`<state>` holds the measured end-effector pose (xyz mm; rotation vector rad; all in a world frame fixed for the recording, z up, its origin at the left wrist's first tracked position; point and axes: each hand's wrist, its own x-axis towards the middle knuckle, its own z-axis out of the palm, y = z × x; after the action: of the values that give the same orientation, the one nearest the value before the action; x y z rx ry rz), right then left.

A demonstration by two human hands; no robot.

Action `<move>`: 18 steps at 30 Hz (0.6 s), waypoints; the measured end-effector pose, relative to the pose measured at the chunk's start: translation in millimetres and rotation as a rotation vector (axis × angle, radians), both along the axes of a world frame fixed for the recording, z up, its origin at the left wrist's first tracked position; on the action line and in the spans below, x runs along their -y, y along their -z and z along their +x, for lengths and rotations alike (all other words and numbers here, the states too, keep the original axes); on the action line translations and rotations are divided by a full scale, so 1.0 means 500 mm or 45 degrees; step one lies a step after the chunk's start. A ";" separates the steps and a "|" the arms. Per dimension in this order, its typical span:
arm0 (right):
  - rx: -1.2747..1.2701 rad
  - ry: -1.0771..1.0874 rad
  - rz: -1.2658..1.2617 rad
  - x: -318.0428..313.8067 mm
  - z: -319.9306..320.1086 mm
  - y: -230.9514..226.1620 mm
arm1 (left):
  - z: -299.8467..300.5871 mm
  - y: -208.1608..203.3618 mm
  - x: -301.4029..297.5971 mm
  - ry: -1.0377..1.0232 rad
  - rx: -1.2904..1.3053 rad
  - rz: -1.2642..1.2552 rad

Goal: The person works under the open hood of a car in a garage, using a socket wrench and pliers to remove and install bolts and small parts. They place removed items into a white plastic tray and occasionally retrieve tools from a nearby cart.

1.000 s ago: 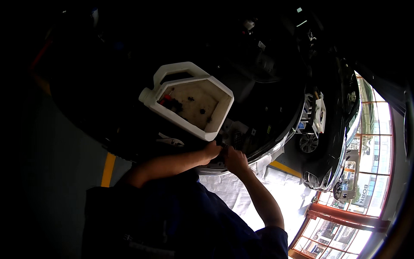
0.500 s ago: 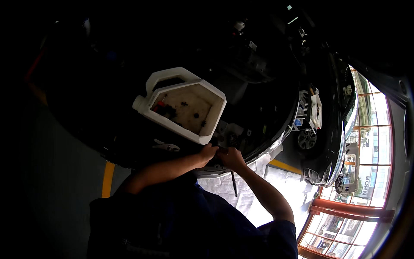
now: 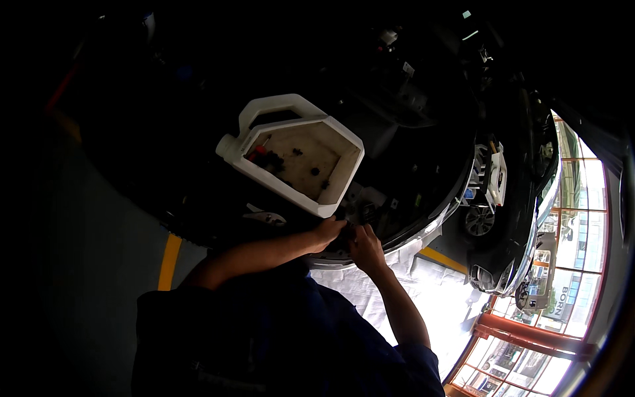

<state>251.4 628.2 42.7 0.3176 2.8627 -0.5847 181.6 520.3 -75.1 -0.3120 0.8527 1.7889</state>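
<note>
Both hands work close together at the dark front edge of an open car's engine bay. My left hand (image 3: 329, 233) has its fingers curled in, just below the jug's lower corner. Beside it, my right hand (image 3: 367, 250) is closed, fingertips pinched towards the left hand. What either one grips is lost in shadow. Just beyond them lies a white plastic jug (image 3: 346, 180) with one side cut away, used as a tray. It holds a red-handled tool (image 3: 259, 151) and several small dark pieces.
A pale curved part (image 3: 266, 216) lies left of my hands. White sheeting (image 3: 403, 278) covers the car's front at right. Further right stand a white rack (image 3: 493, 175), another dark car (image 3: 486, 274) and tall windows (image 3: 575, 238). A yellow floor line (image 3: 169, 261) runs at left.
A dark rod that hung below my right hand no longer shows there. My right hand has turned more upright. The whole view has shifted slightly, carrying the jug rightward in the picture.
</note>
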 end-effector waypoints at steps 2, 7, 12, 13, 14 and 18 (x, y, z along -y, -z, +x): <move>0.022 0.029 -0.060 -0.003 0.020 0.003 | 0.003 -0.001 -0.002 -0.004 -0.040 -0.049; -0.224 0.072 -0.024 0.008 0.003 0.013 | 0.001 0.017 -0.005 0.064 -0.106 -0.050; -0.157 0.191 0.224 0.035 0.020 0.022 | 0.006 0.016 -0.005 0.169 -0.304 -0.219; -0.095 0.254 0.220 0.035 0.019 0.021 | 0.006 0.020 -0.004 0.117 -0.272 -0.135; -0.183 0.214 0.176 0.042 0.013 0.005 | 0.005 0.018 -0.005 0.106 -0.256 -0.147; -0.329 0.106 0.083 0.034 0.016 0.009 | 0.003 0.024 -0.006 0.159 -0.237 -0.175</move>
<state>259.2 611.1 38.2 0.4002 3.1348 -0.5870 183.1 523.4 -86.9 -0.1782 1.1064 1.6644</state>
